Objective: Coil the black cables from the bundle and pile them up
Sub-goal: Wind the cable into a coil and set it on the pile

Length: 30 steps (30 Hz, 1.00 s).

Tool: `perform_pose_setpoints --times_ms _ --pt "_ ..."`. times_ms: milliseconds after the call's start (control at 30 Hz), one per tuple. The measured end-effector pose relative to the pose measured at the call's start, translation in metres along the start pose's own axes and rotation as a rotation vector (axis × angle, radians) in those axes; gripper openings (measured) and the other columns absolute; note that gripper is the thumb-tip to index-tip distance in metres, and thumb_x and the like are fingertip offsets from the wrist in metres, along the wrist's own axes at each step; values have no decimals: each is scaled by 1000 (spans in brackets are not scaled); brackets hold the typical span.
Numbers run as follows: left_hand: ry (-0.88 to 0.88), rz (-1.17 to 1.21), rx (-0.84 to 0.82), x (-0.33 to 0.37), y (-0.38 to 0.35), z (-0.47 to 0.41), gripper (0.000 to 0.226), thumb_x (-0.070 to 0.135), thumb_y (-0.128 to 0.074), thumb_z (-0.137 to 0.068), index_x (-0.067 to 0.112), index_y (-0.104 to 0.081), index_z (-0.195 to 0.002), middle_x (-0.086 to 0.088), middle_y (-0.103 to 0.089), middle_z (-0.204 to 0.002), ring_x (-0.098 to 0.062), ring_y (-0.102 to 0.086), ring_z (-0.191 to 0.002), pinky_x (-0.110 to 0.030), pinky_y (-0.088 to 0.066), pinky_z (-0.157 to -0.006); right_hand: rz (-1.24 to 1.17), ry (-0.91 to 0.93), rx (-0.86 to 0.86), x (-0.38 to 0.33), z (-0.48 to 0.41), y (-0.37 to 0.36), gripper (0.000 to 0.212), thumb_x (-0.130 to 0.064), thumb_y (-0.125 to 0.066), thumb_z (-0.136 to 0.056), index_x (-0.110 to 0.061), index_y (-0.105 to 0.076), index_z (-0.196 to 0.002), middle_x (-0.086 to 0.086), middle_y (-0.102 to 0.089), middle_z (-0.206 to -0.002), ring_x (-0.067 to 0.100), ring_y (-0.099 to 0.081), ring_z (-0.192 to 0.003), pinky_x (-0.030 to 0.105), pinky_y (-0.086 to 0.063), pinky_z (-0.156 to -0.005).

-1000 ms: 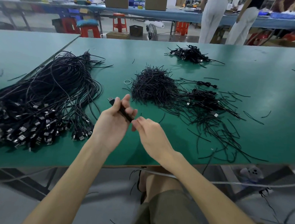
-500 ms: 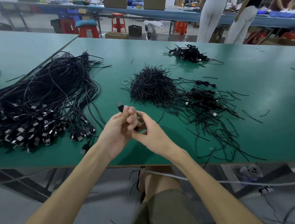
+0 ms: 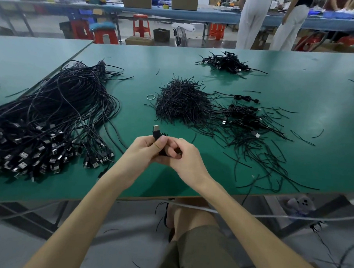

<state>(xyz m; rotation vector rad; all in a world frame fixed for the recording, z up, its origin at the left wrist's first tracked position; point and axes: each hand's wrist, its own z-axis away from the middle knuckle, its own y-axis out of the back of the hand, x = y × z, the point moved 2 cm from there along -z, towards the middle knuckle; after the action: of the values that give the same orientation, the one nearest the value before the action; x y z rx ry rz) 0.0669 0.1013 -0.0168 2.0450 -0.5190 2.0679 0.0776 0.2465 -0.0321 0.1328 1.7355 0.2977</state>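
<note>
Over the near edge of the smooth green table [image 3: 129, 182], both hands were pressed together around one black cable [image 3: 156, 133]. The left hand [image 3: 143, 150] gripped its folded loops in a curled fist, thumb laid across the front. The right hand [image 3: 188, 158] had its fingers bent in against the same small coil, pinching it from the other side. A rectangular metal-tipped USB plug [image 3: 156, 127] stood upright just above the left thumb.

Left of the left hand sprawled the glossy bundle of loose cables [image 3: 57, 112], its plugs fanned toward the table edge. Beyond the hands rose a bristly heap of short wire ties [image 3: 181, 103], and beyond the right hand lay the pile of coiled cables [image 3: 243, 116].

Half a second earlier the plug had leaned away to the left and the right fingers were more spread; a second earlier the hands barely met.
</note>
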Motion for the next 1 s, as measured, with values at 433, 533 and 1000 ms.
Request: perform_pose_setpoints --times_ms 433,533,1000 --pt "-16 -235 246 -12 -3 4 22 19 -62 -100 13 -75 -84 -1 -78 -81 -15 -74 -75 -18 -55 -74 277 39 -21 2 0 14 25 -8 -78 -82 -18 -71 -104 -5 -72 -90 9 -62 -83 21 -50 -78" --pt "-12 -276 241 -12 7 4 6 16 -73 -91 17 -77 -86 1 -76 -70 -8 -68 -62 -17 -54 -64 336 72 -40 0 1 18 26 -15 -81 -79 -19 -72 -103 -3 -70 -90 13 -59 -83 29 -48 -80" --pt "-105 -965 78 -8 14 5 4 34 -67 -97 33 -70 -99 8 -69 -82 -12 -64 -75 -24 -51 -70 837 223 -147 -2 9 11 27 2 -51 -100 -11 -69 -115 4 -62 -99 21 -55 -97 40 -50 -85"
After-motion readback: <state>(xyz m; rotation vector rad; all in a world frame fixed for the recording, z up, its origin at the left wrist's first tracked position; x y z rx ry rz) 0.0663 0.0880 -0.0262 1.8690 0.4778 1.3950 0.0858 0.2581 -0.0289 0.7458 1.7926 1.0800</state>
